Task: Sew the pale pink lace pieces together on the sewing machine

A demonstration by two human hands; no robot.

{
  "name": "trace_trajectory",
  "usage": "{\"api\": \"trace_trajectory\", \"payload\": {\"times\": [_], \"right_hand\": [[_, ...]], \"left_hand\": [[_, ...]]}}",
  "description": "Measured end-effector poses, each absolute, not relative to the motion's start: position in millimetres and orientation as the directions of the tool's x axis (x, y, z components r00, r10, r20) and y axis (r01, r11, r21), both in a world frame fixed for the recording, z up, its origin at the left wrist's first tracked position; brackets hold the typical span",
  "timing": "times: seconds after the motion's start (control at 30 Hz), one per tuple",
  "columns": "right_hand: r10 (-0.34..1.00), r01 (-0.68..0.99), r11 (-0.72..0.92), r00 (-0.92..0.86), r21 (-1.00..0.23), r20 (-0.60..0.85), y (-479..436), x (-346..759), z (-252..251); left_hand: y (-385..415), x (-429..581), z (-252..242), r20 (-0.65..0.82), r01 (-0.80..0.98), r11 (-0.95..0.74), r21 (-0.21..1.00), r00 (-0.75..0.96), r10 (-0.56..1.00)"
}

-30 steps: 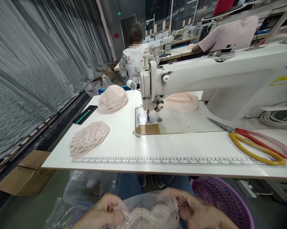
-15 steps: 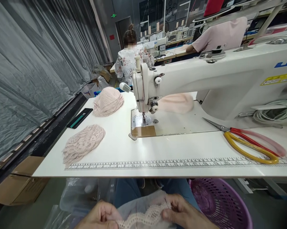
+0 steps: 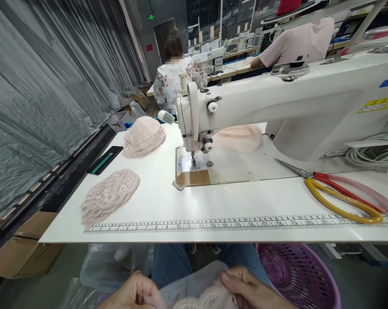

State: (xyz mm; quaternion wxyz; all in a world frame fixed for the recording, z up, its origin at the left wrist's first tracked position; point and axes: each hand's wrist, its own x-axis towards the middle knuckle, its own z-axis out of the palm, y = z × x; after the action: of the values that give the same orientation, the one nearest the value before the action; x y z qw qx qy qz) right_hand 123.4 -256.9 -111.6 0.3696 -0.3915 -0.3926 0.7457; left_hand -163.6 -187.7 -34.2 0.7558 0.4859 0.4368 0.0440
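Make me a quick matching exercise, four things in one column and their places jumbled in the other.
1. Scissors with yellow and red handles
2. Purple perforated basket
3. Sheer fabric with cream scalloped lace
4. Flat black rectangle with green stripe

A. Gripped by right hand
B. White tabletop's left side
C. Right of blue-clad legs
D. Tabletop's right side

Pairs: 1-D, 2-C, 3-A, 4-B

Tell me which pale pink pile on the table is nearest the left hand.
The flatter front pile is nearest the left hand, by the left end of the ruler; the domed pile sits farther back.
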Motion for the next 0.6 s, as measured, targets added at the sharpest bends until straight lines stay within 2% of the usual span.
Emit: {"api": "trace_trajectory", "payload": {"times": [0.13, 0.3, 0.47, 0.6], "right_hand": [[0.807, -0.16, -0.431, -0.509, -0.888, -0.3, -255.3, 133.2, -100.7], [0.665, -0.043, -0.404, -0.699, -0.914, -0.261, -236.5, 129.3, -80.9], [0.707, 0.085, -0.241, -0.667, -0.967, -0.235, -225.0, 109.1, -70.8], [0.713, 0.121, -0.161, -0.672, -0.979, -0.201, -224.2, 109.9, -65.2]], "left_hand": [[-185.8, -153.3, -25.5, -0.641, 0.407, 0.5, 0.764, 0.568, 0.517], [-175.0, -131.3, -12.1, -0.69, 0.494, 0.495, 0.715, 0.611, 0.388], [-172.3, -131.0, -10.4, -0.676, 0.484, 0.485, 0.728, 0.622, 0.394], [-174.4, -138.6, -12.6, -0.676, 0.497, 0.467, 0.731, 0.624, 0.393]]}}
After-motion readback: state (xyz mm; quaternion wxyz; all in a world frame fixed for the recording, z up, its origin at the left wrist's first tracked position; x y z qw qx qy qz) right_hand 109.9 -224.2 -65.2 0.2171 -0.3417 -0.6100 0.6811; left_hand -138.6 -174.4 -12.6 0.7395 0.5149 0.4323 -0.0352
